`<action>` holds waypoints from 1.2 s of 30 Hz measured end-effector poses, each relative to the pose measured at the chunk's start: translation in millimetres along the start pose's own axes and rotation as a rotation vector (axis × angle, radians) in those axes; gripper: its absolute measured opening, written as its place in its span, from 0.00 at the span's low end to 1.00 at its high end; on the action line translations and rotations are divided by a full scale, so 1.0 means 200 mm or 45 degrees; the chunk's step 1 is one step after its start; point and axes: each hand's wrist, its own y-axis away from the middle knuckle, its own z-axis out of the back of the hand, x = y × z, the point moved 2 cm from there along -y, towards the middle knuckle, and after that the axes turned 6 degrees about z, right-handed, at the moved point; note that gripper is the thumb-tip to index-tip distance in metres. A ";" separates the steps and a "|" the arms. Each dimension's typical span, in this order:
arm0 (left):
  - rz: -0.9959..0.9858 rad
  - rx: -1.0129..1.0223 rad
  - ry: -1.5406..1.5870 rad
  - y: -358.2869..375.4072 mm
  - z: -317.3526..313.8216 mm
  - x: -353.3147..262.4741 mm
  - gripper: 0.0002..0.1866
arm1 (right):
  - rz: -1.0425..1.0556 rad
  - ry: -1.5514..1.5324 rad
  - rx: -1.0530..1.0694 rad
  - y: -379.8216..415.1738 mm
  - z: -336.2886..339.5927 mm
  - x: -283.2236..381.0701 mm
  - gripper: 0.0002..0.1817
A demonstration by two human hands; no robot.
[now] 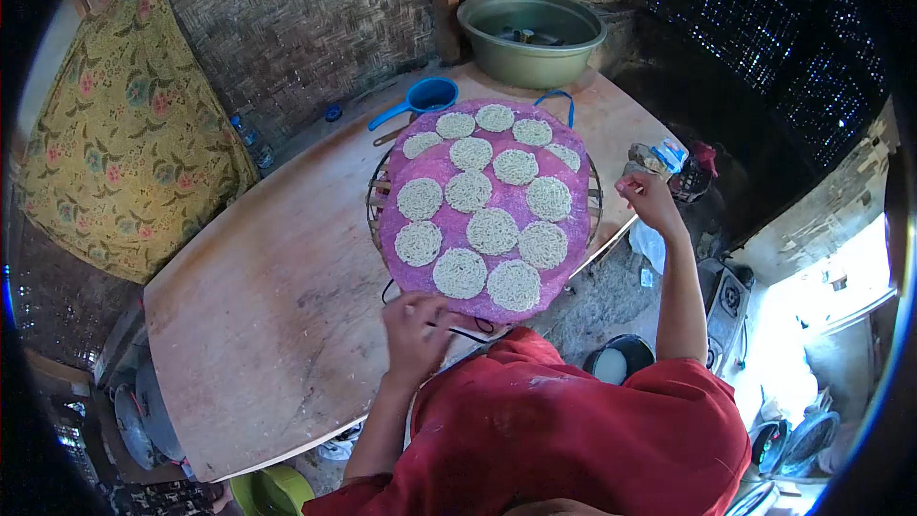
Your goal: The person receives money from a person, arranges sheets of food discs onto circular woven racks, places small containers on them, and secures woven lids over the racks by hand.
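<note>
Round, flat, pale cakes (493, 231) with a stringy, speckled surface lie in rows on a pink sheet (449, 155). The sheet covers a round woven tray (594, 201) whose slatted rim shows at both sides. My left hand (416, 333) is at the near left edge of the sheet, its fingers smeared by motion, beside a thin dark cord (466, 333). Out past the tray's right side, my right hand (647, 201) is raised with its fingers curled together; what they may hold is hidden.
The tray rests on a wooden table (277, 315). Behind it stand a blue dipper (430, 96) and a large green basin (531, 57) with dark items inside. A dark bucket (621, 359) is below the table's right edge, and a stove (731, 298) stands farther right.
</note>
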 end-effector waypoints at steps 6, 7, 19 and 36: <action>0.570 -0.085 0.218 0.10 -0.07 0.57 0.27 | -0.166 -0.348 0.067 -0.22 0.00 -0.26 0.10; 0.567 -0.093 0.214 0.12 -0.07 0.56 0.27 | -0.283 -0.525 0.113 -0.29 -0.02 -0.29 0.10; 0.723 -0.007 -0.614 0.03 -0.11 0.55 0.09 | -0.875 -1.254 0.118 -1.05 -0.44 -0.69 0.24; 1.118 -0.315 1.891 -0.07 0.53 0.05 0.29 | -0.072 -1.071 0.168 -1.30 0.01 0.15 0.14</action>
